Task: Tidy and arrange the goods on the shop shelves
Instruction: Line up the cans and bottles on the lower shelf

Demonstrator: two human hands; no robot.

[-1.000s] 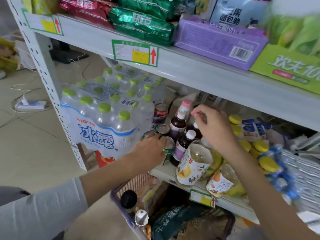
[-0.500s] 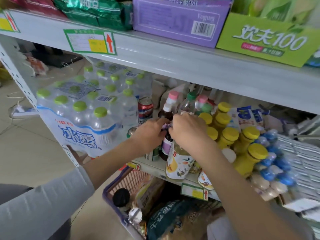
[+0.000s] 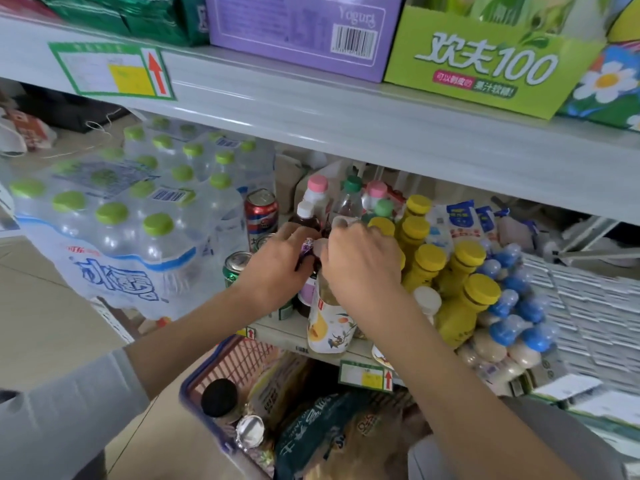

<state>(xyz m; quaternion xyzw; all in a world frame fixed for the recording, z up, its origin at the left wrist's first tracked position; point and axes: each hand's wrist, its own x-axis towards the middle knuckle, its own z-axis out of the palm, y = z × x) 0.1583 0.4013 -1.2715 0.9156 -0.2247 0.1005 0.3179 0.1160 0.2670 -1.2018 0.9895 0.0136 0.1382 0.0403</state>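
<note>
Closest in, under my wrists, the basket [image 3: 194, 384] sits below the shelf lip [image 3: 277, 336]. Up from there, the pale tea bottle [image 3: 329, 327] stands upright at the lip, right beneath my right palm.

Now the hands. My left hand [image 3: 277, 268] is clenched round the dark bottle [image 3: 305, 294], the one with the purple label, fingers curled about its shoulder. My right hand [image 3: 360, 265] is just beside it, knuckles nearly touching. Those fingers are curled and pinching a white cap [image 3: 341, 221]; my palm hides what hangs under it.

So the dark bottle stands between my two hands, long axis straight up, and the left has it. Just left of my left fingers is the green can [image 3: 235, 268]. Tight against the right of my right fingers, the yellow-capped bottles [image 3: 426, 258] crowd in.

Beyond my fingertips stand a twin dark bottle [image 3: 304, 213] and the red can [image 3: 261, 213], then pink and green caps further back. I reckon the move is a short upright slide back toward that twin, with little room either side.
</note>
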